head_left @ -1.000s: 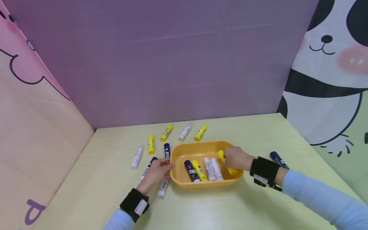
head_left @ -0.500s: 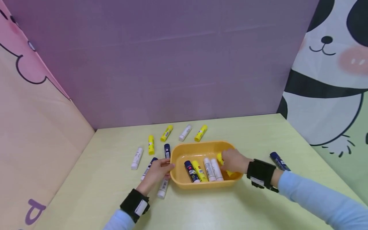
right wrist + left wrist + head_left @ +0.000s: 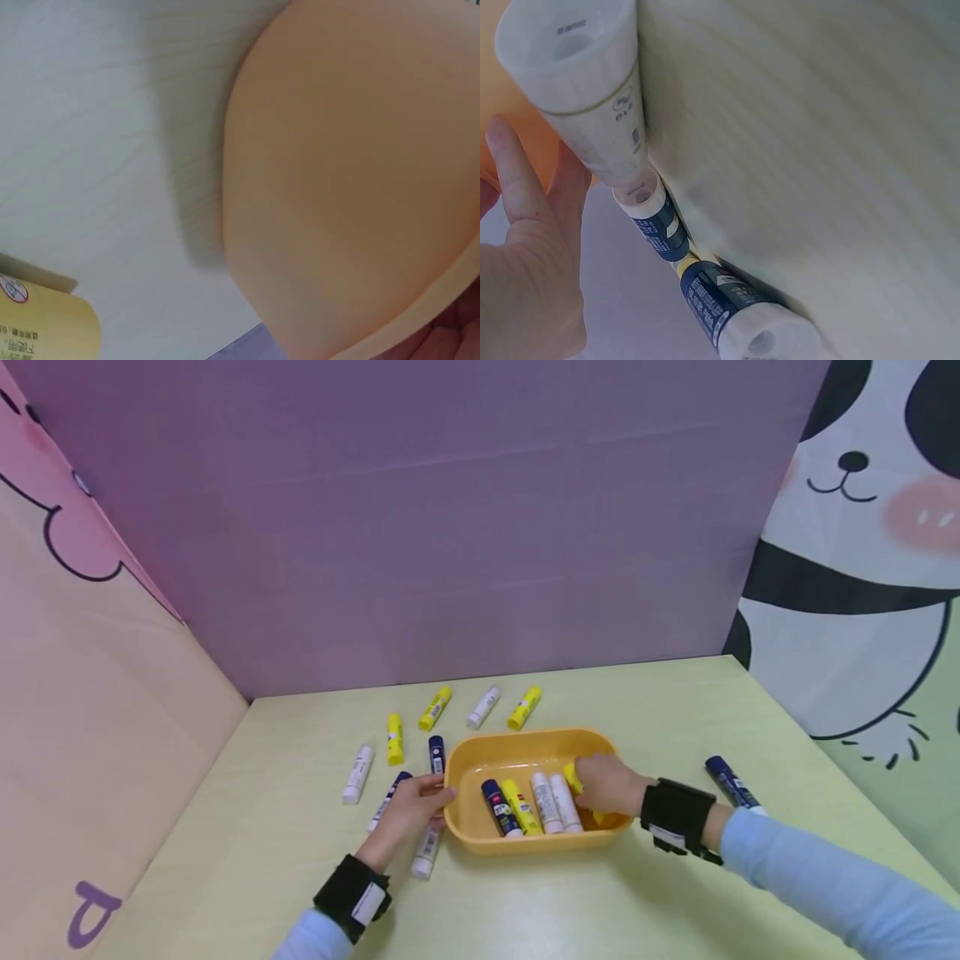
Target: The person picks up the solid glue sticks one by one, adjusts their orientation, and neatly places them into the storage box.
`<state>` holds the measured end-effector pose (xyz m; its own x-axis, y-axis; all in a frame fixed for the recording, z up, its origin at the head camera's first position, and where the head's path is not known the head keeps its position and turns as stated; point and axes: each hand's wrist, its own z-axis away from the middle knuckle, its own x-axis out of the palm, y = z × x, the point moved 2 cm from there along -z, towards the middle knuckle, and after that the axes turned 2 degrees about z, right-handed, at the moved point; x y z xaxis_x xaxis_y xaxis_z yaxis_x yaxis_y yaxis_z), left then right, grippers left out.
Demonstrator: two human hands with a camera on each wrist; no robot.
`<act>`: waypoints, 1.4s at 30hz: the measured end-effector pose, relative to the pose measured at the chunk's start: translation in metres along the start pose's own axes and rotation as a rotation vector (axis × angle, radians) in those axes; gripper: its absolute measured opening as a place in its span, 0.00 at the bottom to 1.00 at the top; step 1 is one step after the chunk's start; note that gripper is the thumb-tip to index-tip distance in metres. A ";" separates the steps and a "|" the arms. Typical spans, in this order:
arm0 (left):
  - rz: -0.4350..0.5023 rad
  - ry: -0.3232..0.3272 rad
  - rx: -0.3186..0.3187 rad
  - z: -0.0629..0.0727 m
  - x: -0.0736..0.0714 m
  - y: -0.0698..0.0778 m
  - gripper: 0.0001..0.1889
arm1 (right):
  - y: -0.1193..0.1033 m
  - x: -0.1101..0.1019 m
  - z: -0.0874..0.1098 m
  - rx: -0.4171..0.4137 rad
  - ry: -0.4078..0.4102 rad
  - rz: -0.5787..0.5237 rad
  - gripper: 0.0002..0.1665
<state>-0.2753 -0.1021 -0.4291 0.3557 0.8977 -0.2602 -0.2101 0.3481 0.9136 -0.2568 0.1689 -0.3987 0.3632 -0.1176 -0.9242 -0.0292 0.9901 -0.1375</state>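
Observation:
An orange-yellow plastic tray (image 3: 491,845) stands mid-table in the head view. My left hand (image 3: 407,810) holds its left rim, thumb on top; the left wrist view shows fingers (image 3: 514,169) against the orange wall. Inside the tray, at its right end, my right hand (image 3: 611,783) grips a yellow glue stick (image 3: 572,777), mostly hidden behind the fingers. Beside it lie two white glue sticks (image 3: 566,804), a yellow glue stick (image 3: 522,807) and a navy glue stick (image 3: 500,807). The tray's outer wall (image 3: 337,165) fills much of the right wrist view.
Left of the tray lie a white glue stick (image 3: 357,774), navy glue sticks (image 3: 437,753) and a white-ended one (image 3: 425,853) near my left hand. Yellow glue sticks (image 3: 435,708) and a white one (image 3: 483,707) lie behind. A navy glue stick (image 3: 731,782) lies by my right forearm.
My right hand has shifted slightly left inside the tray with the yellow glue stick, which is now more covered. The left hand and the tray stay nearly where they were.

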 end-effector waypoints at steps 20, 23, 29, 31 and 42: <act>0.006 -0.001 0.007 0.000 0.000 -0.001 0.24 | 0.001 -0.004 0.004 0.006 0.000 -0.035 0.25; 0.005 -0.005 0.005 0.000 0.000 -0.001 0.24 | 0.002 -0.005 0.005 0.009 0.004 -0.031 0.26; -0.005 0.003 0.000 -0.001 0.000 -0.002 0.24 | 0.001 -0.008 0.008 0.027 0.012 -0.045 0.27; -0.005 0.006 -0.002 -0.001 0.000 -0.002 0.24 | 0.001 -0.009 0.009 0.027 0.020 -0.044 0.27; 0.001 -0.006 0.014 0.001 0.000 -0.001 0.23 | 0.005 -0.019 0.016 -0.027 0.115 -0.069 0.29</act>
<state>-0.2742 -0.1030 -0.4300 0.3611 0.8964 -0.2570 -0.1975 0.3428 0.9184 -0.2489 0.1769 -0.3759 0.2564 -0.1952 -0.9467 -0.0331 0.9770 -0.2104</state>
